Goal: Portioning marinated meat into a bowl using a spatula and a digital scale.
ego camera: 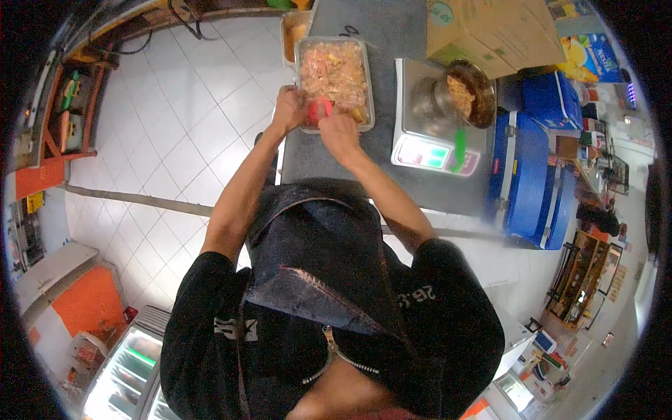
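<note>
A clear plastic container (369,79) full of chopped, pale pinkish food (333,65), seemingly raw meat, sits on the dark grey tabletop (315,163). My left hand (290,109) is at its near left corner, fingers curled against the rim. Over the container's near end is my right hand (340,134), its fingers on a small red object (314,112) whose kind I cannot make out. My right hand partly covers the near food.
Right of the container, a digital scale (415,123) bears a tilted metal bowl (485,105) with food inside and a blurred green strip (460,152). Beyond are a cardboard box (483,31) and blue cool boxes (530,173). Another tub (290,37) stands at the back left.
</note>
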Demonstrator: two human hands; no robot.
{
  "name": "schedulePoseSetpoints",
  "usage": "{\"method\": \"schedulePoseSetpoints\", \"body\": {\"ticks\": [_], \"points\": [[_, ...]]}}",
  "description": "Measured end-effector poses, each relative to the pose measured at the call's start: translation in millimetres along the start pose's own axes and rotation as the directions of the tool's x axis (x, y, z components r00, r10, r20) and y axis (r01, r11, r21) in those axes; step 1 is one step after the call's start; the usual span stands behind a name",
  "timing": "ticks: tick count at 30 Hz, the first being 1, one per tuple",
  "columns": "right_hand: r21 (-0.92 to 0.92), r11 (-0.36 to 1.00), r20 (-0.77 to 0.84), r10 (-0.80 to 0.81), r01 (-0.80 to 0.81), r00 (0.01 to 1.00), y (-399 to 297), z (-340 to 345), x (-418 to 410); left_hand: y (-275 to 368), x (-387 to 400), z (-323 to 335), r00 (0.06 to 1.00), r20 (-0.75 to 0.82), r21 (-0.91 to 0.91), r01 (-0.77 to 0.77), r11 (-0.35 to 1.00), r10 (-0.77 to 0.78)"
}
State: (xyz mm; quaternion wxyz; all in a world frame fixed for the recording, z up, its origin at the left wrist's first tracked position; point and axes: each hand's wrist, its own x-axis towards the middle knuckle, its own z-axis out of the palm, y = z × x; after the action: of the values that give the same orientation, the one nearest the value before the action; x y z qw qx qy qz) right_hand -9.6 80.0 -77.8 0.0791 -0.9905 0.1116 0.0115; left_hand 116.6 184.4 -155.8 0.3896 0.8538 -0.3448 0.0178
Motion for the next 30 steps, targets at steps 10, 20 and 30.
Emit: {"method": "schedulePoseSetpoints", "body": {"ticks": [10,20,30], "points": [[-0.311,0.902,0.203,-0.246,0.300,0.948,14,-2,-1,18,-3,5,0.990,0.129,-0.036,0.059,0.998,-0.054],[0.160,0.966,0.270,0.154,-0.202,0.950,24,-61,-24,28,-15,15,0.945,0.168,-0.129,0.302,0.945,-0.279],[0.149,0.906,0.172,0.370,-0.396,0.913,17,-9,-12,39,-29,39,0.973,-0.002,-0.182,0.225,0.957,-0.229]]}}
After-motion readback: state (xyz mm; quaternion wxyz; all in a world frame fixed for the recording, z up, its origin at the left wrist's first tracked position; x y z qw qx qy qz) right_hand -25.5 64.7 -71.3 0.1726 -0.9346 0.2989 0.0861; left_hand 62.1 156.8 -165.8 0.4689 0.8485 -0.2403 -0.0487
